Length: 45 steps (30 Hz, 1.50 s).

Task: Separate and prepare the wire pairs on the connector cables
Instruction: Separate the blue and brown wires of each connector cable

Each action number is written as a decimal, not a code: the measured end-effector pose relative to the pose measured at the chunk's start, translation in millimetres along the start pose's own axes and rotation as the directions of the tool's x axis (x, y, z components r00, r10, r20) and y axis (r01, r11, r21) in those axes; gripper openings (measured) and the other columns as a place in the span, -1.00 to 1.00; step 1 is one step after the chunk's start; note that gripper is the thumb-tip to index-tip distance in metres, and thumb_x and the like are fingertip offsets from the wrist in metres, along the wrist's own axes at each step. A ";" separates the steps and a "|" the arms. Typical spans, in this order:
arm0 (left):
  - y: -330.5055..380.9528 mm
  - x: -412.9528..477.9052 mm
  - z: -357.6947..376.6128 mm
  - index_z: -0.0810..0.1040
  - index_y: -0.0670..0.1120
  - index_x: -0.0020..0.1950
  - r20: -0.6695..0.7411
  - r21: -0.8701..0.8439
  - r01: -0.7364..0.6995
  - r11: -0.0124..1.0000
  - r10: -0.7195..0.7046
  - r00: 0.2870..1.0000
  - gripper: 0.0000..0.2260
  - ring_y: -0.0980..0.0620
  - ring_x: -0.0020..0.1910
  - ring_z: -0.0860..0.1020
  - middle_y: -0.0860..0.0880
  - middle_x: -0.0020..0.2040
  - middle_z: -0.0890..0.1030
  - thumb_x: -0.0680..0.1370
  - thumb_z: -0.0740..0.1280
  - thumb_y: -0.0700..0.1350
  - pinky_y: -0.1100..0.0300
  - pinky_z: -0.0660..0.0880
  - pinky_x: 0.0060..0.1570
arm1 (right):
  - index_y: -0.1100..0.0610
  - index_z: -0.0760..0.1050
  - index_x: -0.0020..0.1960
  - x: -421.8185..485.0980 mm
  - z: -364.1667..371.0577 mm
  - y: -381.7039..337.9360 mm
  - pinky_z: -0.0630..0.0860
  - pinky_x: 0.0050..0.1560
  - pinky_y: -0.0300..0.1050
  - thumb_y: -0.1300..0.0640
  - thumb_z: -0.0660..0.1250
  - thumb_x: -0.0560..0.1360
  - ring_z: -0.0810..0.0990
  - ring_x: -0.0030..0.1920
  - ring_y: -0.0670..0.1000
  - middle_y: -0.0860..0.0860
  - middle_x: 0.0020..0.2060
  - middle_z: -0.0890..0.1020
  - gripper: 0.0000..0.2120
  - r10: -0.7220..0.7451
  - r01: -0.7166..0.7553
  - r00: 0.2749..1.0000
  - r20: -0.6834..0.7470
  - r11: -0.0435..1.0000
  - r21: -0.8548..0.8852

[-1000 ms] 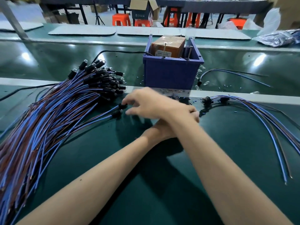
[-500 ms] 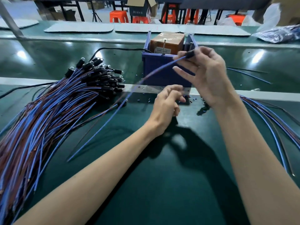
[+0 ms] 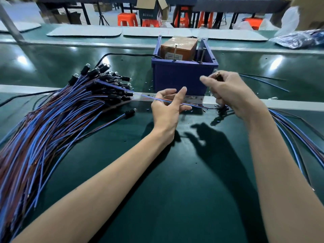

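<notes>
I hold one connector cable [image 3: 194, 104] between both hands in front of the blue bin. My right hand [image 3: 233, 93] pinches its black connector end near the bin's right corner. My left hand [image 3: 166, 107] has the blue and brown wires running across its fingers, thumb raised and fingers loosely curled around them. The wires trail left toward the big pile of blue and brown connector cables [image 3: 52, 130], whose black connectors point at the bin. A smaller bunch of cables [image 3: 298, 132] lies to the right, partly under my right forearm.
The blue bin [image 3: 182, 78] holds a brown taped box [image 3: 178, 47] and two upright metal pins. One loose cable [image 3: 128, 114] lies beside the pile. Small clear caps and black bits are scattered along the metal rail [image 3: 289, 104]. A black cord [image 3: 122, 54] runs behind the bin.
My right hand reached left, picked a cable from the pile and lifted it past the bin, and has now come down. My left hand has come up and taken the cable's wires.
</notes>
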<state>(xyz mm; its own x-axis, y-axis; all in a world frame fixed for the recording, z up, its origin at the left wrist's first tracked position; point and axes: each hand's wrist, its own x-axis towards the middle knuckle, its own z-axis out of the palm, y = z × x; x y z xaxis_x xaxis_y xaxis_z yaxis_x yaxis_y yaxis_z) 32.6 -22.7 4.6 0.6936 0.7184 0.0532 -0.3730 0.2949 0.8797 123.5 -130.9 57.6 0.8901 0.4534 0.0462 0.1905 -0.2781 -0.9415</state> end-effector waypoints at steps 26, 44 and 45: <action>-4.6 -8.6 -1.5 0.57 -0.19 0.03 0.295 0.346 -0.146 0.927 0.040 0.955 -0.73 0.13 -0.61 0.38 -0.03 -0.31 0.55 0.68 0.08 -0.17 0.33 0.36 -0.53 | 0.13 0.52 -0.19 -9.3 5.9 -15.9 0.31 -0.58 -0.44 0.26 0.32 0.55 0.51 -0.50 -0.21 -0.04 -0.38 0.66 -0.85 -0.005 -0.033 0.981 0.194 0.981 0.190; -3.9 -1.6 0.2 0.33 0.01 0.43 0.054 0.293 -0.075 0.953 0.062 0.997 -0.69 0.17 -0.59 0.31 0.11 -0.61 0.37 0.69 0.04 -0.12 0.32 0.28 -0.62 | 0.14 0.33 -0.11 -3.3 -10.9 -9.1 0.07 -0.69 -0.35 0.35 0.09 0.57 0.62 -0.53 -0.01 0.07 -0.51 0.63 -0.84 0.023 -0.034 0.998 0.053 0.975 0.220; -3.7 -1.2 -0.2 0.29 0.02 0.47 0.047 0.295 -0.073 0.953 0.062 0.997 -0.66 0.18 -0.59 0.31 0.12 -0.61 0.37 0.69 0.05 -0.13 0.32 0.28 -0.62 | 0.15 0.32 -0.10 -2.9 -11.8 -8.0 0.06 -0.69 -0.35 0.37 0.06 0.57 0.63 -0.51 0.00 0.08 -0.50 0.63 -0.83 0.036 -0.048 0.998 0.057 0.975 0.217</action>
<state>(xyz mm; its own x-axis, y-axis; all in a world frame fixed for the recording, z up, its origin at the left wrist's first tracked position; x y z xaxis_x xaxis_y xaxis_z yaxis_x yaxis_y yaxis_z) 33.0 -24.5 1.2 0.6976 0.7046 0.1299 -0.2244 0.0428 0.9736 124.3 -140.0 68.9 0.8714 0.4905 -0.0068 0.0538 -0.1094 -0.9925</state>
